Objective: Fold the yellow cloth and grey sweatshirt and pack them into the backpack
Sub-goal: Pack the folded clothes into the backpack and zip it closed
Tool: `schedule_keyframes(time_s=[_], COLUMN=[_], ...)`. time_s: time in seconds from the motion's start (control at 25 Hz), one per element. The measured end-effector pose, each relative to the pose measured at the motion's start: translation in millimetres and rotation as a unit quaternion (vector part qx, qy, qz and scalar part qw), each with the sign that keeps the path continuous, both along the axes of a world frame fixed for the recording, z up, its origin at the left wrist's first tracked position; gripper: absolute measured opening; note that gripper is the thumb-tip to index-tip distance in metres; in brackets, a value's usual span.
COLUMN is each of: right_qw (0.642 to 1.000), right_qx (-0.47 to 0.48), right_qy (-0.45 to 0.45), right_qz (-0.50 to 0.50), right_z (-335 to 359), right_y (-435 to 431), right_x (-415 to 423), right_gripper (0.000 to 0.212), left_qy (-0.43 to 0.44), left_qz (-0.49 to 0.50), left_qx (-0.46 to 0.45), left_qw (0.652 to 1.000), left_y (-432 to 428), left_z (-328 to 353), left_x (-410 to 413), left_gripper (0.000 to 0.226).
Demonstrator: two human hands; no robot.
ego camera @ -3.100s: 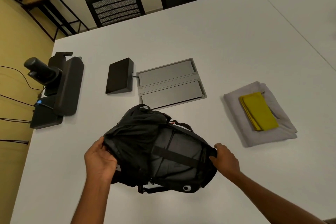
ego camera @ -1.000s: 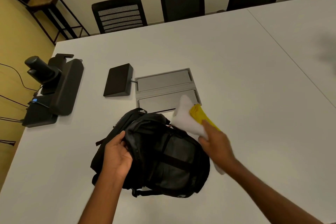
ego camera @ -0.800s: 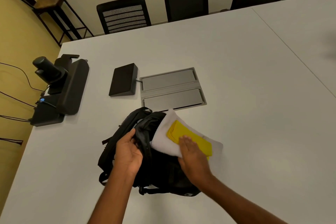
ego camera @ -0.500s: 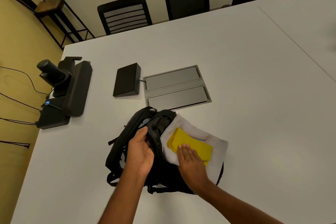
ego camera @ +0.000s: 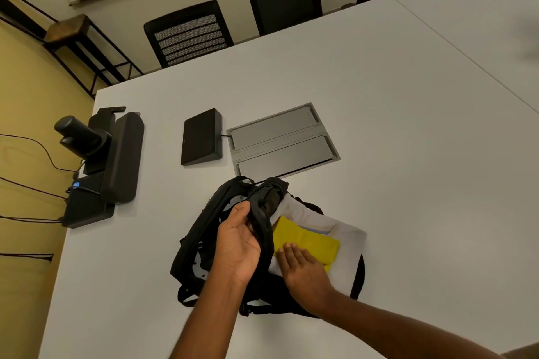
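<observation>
The black backpack (ego camera: 204, 242) lies on the white table (ego camera: 379, 125) near the front edge. My left hand (ego camera: 237, 245) grips the edge of its opening and holds the flap up. The folded grey sweatshirt (ego camera: 347, 253) lies partly inside the opening, with the folded yellow cloth (ego camera: 306, 239) on top of it. My right hand (ego camera: 303, 268) presses flat on the stack, fingers straight, touching the yellow cloth and the sweatshirt. The sweatshirt's right part still sticks out over the backpack's side.
A grey cable hatch (ego camera: 283, 140) is set into the table behind the backpack, with a black box (ego camera: 201, 137) to its left. A black camera device with cables (ego camera: 99, 160) stands at the left edge. Black chairs (ego camera: 189, 32) line the far side.
My right hand carried the sweatshirt and yellow cloth from the right of the table to the backpack and has pushed them into the opening. My left hand lifted the flap.
</observation>
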State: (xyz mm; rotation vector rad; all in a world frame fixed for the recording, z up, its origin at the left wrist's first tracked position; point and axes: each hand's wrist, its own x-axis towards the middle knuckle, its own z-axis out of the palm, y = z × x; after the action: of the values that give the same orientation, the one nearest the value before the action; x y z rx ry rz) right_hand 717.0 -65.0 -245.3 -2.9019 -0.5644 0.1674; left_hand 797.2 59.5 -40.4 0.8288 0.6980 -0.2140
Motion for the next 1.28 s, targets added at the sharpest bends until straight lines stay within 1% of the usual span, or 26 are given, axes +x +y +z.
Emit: schedule_keyframes(time_s=[0.08, 0.16, 0.2, 0.32, 0.4, 0.48, 0.56, 0.64, 0.68, 0.8, 0.88, 0.96, 1.04, 1.12, 1.2, 1.24, 1.28], right_qw=[0.999, 0.999, 0.999, 0.998, 0.997, 0.998, 0.999, 0.999, 0.998, 0.995, 0.992, 0.992, 0.993, 0.994, 0.995, 0.996, 0.996], right_qx=[-0.022, -0.015, -0.012, 0.034, 0.050, 0.041, 0.029, 0.035, 0.046, 0.089, 0.101, 0.089, 0.066, 0.055, 0.052, 0.052, 0.046], right_qy=[0.035, 0.044, 0.036, -0.048, -0.057, -0.035, 0.021, 0.039, 0.038, 0.017, 0.026, 0.037, 0.026, 0.016, 0.013, -0.005, -0.008], right_qz=[0.014, 0.005, 0.006, 0.008, 0.002, 0.013, 0.021, 0.014, 0.014, 0.044, 0.066, 0.084, 0.093, 0.097, 0.081, 0.076, 0.073], right_z=[-8.1, -11.3, -11.0, 2.9, 8.5, 3.8, -6.7, -14.3, -13.2, 3.6, 8.3, 1.4, -11.1, -17.2, -13.5, -11.0, -6.8], right_y=[6.8, 8.9, 9.2, 14.1, 21.4, 27.7, 31.1, 32.6, 33.1, 39.9, 46.4, 53.3, 57.4, 57.3, 56.9, 57.7, 58.8], right_x=[-5.9, -6.5, -6.0, -3.4, -2.6, -5.8, -8.7, -8.4, -8.2, -9.6, -12.0, -15.3, -15.9, -12.1, -3.3, 1.3, 5.3], right_gripper=[0.059, 0.063, 0.062, 0.038, 0.034, 0.035, 0.047, 0.056, 0.056, 0.044, 0.036, 0.035, 0.035, 0.036, 0.039, 0.039, 0.037], left_qy=[-0.002, -0.004, -0.006, -0.008, -0.001, 0.000, -0.008, -0.013, -0.011, -0.015, -0.018, -0.030, -0.042, -0.044, -0.036, -0.033, -0.032], left_qz=[-0.008, -0.015, -0.024, -0.055, -0.068, -0.070, -0.069, -0.073, -0.072, -0.074, -0.077, -0.092, -0.099, -0.083, -0.059, -0.055, -0.059], left_qx=[-0.005, -0.006, -0.004, -0.012, -0.012, -0.020, -0.030, -0.036, -0.038, -0.038, -0.035, -0.033, -0.023, -0.026, -0.036, -0.037, -0.038], left_qw=[1.000, 1.000, 1.000, 0.998, 0.998, 0.997, 0.997, 0.997, 0.997, 0.996, 0.996, 0.995, 0.994, 0.995, 0.997, 0.997, 0.997], left_y=[3.3, 7.3, 7.7, 1.6, -5.5, -10.7, -9.3, -3.9, -1.2, 3.2, 2.9, 3.8, 10.7, 24.3, 38.3, 41.7, 42.4], left_z=[0.4, 1.7, 3.2, 9.6, 13.3, 18.3, 22.9, 24.0, 23.6, 26.2, 30.6, 33.9, 33.4, 31.5, 31.0, 31.6, 32.8], left_x=[-3.4, -8.7, -12.1, -20.0, -22.2, -23.6, -25.4, -27.3, -27.9, -26.4, -24.9, -25.6, -26.5, -25.6, -26.3, -28.0, -30.6], left_gripper=[0.018, 0.016, 0.014, 0.013, 0.020, 0.022, 0.016, 0.013, 0.014, 0.016, 0.018, 0.020, 0.020, 0.026, 0.042, 0.049, 0.050])
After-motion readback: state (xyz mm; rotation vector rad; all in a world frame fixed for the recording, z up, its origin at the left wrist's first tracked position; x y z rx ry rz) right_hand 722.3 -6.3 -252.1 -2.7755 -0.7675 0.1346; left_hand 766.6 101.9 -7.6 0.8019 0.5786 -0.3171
